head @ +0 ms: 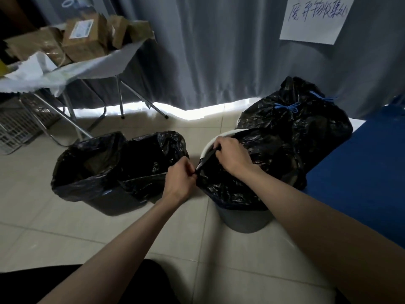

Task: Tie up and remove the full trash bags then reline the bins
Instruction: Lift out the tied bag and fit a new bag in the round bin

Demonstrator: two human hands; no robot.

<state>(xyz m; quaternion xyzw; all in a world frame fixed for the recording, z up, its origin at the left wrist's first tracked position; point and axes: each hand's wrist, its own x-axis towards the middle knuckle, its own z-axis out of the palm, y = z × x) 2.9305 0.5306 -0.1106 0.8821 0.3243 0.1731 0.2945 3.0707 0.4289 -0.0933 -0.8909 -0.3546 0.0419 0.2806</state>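
A grey round bin (245, 220) stands on the floor at centre right, with a black liner bag (236, 185) draped over its rim. My left hand (178, 177) pinches the liner's edge at the bin's near left side. My right hand (232, 157) grips the same edge a little farther back, where the white rim (209, 143) still shows. Two more bins lined in black stand to the left (87, 170) (153, 159). Behind the grey bin sits a full black trash bag (302, 119) tied shut with a blue drawstring (289, 107).
A folding table (72, 69) with cardboard boxes and paper stands at back left, its metal legs reaching toward the bins. A grey curtain (219, 51) hangs behind with a handwritten paper sign (315, 18). A blue surface (361, 172) lies at right. A plastic crate (19, 126) sits far left.
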